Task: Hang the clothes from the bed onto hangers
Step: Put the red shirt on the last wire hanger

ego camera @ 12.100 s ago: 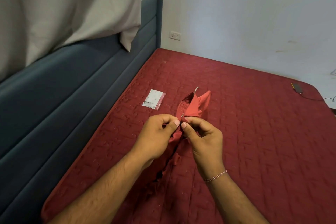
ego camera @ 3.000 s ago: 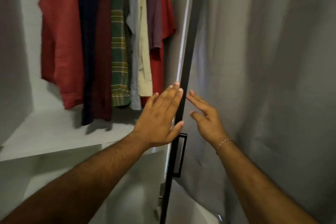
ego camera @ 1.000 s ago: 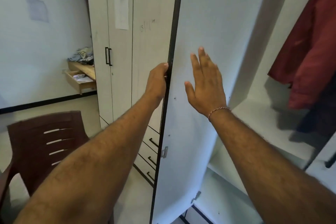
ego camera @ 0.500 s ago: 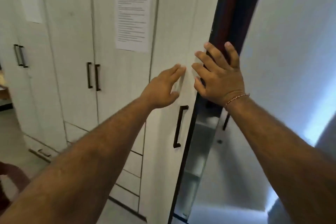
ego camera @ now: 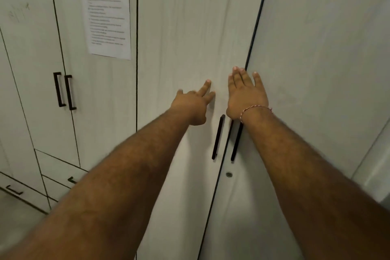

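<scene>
Pale matt woodgrain laminate is seen on the wardrobe doors [ego camera: 190, 27], dark matt bar handles [ego camera: 217, 137] are fitted, and a printed paper sheet [ego camera: 107, 12] is stuck on, smooth-looking.

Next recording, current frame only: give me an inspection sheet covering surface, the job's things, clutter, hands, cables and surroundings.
Surface: pale wood-grain wardrobe doors, the pair in front looks shut, dark seam between them.
Job's things: nothing seen; no clothes or hangers in view.
Clutter: printed paper sheet stuck on the neighbouring door.
Hands: left hand with fingers extended against the left door; right hand flat across the seam, red-and-white thread bracelet on its wrist.
Cables: nothing seen.
Surroundings: black bar handles below the hands, a second handle pair further left, drawer fronts low left, round lock.
</scene>
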